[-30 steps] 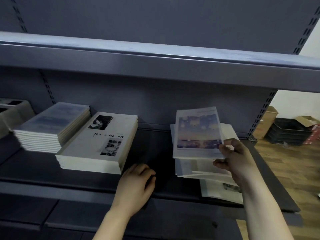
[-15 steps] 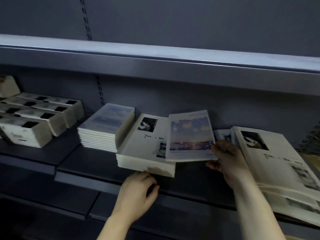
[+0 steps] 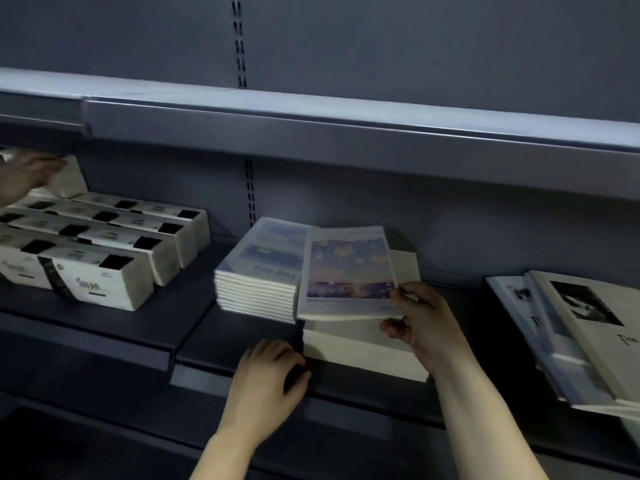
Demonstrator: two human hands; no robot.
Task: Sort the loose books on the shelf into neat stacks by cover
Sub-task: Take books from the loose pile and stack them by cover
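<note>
The right hand [image 3: 419, 323] pinches the near right corner of a book [image 3: 346, 271] with a dusky sky cover, thumb on top and fingers curled beneath, holding it nearly flat and a little tilted. The left hand [image 3: 266, 379] rests knuckles up on the front edge of the shelf [image 3: 249, 336], fingers loosely bent and gripping nothing, just beside the near left corner of a white stack [image 3: 363, 348]. The held book sits above that white stack, and its left edge laps over the right side of a blue-covered stack [image 3: 259, 271], squared up and standing just to the left, toward the back of the shelf. Well off toward the shelf's right end, loose books [image 3: 571, 334] lie fanned and overlapping, pale covers with a dark photograph on top, their near corners hanging past the front edge. On the next shelf section to the left stand rows of white tissue boxes [image 3: 97, 244], and another hand [image 3: 24, 178] reaches in over them at the far left; whether it holds anything I cannot tell. An upper shelf [image 3: 346, 133] runs across above everything.
</note>
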